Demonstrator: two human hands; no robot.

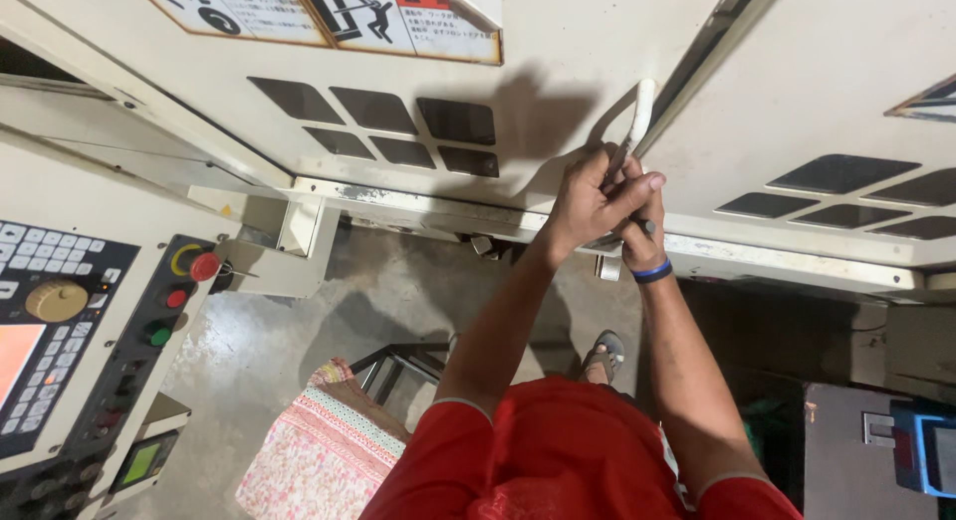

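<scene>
Single head cam, looking steeply down along the person's torso and both arms at the machine door close in front. Control panel at left edge, concrete floor below. No second view.

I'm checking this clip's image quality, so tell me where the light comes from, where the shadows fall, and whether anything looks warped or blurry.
Head view: light comes from behind the person, casting a dark shadow of the hands on the cream machine door left of the handle; both hands, left hand and right hand, look sharp; the wide lens bends the door edges; the floor is dimmer; the control panel is slightly soft.
</scene>
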